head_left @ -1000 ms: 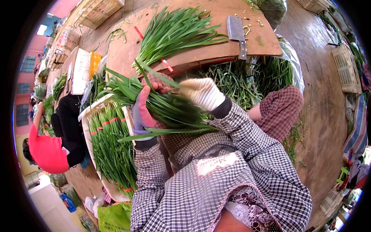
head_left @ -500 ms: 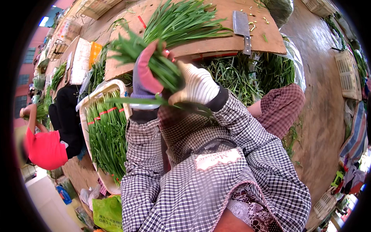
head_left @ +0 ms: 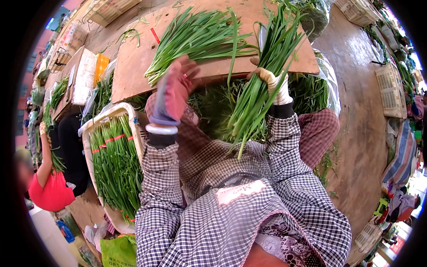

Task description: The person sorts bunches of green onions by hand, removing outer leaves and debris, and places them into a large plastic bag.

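Observation:
My right hand [head_left: 276,85], in a white knit glove, is closed round a loose bunch of garlic chives [head_left: 253,100]. Its leaves reach up over the board's right side and its pale ends hang toward my lap. My left hand [head_left: 175,86], in a pink and purple glove, holds nothing; its fingers are apart and slightly blurred, close to the near edge of the wooden board [head_left: 129,71]. On that board lies a pile of garlic chives [head_left: 200,38], just beyond my left hand. Part of a cleaver blade [head_left: 262,36] shows behind the held bunch; its handle is hidden.
A white basket [head_left: 90,147] at my left holds chive bundles [head_left: 118,164] tied with red bands. A red strip [head_left: 155,35] lies on the board. Loose leaves [head_left: 307,95] fill the space under the board's near edge. A person in red [head_left: 51,191] handles greens at far left.
My right hand has carried the bunch away to the right, its leaves now pointing up over the cleaver. My left hand has let go of the bunch and opened.

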{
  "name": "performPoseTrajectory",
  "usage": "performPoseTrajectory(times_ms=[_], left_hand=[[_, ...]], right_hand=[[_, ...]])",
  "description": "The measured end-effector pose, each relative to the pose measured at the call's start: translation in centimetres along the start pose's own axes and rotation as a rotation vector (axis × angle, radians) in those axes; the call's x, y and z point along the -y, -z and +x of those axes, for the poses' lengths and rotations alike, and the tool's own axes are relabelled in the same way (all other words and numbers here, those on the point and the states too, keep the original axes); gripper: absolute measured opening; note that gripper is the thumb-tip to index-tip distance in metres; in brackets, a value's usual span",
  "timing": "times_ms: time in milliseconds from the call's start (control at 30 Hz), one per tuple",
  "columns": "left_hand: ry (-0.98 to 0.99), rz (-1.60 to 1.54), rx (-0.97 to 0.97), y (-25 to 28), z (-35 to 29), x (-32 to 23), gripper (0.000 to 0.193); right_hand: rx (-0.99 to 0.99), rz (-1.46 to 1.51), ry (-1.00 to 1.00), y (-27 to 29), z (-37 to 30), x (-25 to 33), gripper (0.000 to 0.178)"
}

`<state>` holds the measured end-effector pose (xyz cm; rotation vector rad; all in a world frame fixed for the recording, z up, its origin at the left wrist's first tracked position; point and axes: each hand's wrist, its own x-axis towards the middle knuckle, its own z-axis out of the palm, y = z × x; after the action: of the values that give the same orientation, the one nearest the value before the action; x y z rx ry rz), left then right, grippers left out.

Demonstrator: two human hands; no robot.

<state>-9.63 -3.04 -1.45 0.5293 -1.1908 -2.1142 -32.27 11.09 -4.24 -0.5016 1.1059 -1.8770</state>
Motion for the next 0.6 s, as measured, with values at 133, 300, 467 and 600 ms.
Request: performPoseTrajectory(times_ms=[133,300,467,600], left_hand=[[0.383,0.091,-0.019,-1.2,-2.8,6.2,0.05],[0.461,-0.437,0.261,-6.1,-3.7,10.3,0.043],[0.53,-0.847,0.109,-3.3,-2.1,14.2,0.041],[0.513,-0.812,0.051,-3.8,-1.8,13.7,0.038]], right_hand=[[-0.003,-0.085,0.013,-1.1,1.2,-0.5,0.037],[0.134,-0.627,0.26,-0.6,5.8,-4.0,0.026],[0.012,-1.273,0.431,2.6,4.8,-3.7,0.033],[0.021,-0.914,-0.143,3.9,-1.4,-0.9,0.026]])
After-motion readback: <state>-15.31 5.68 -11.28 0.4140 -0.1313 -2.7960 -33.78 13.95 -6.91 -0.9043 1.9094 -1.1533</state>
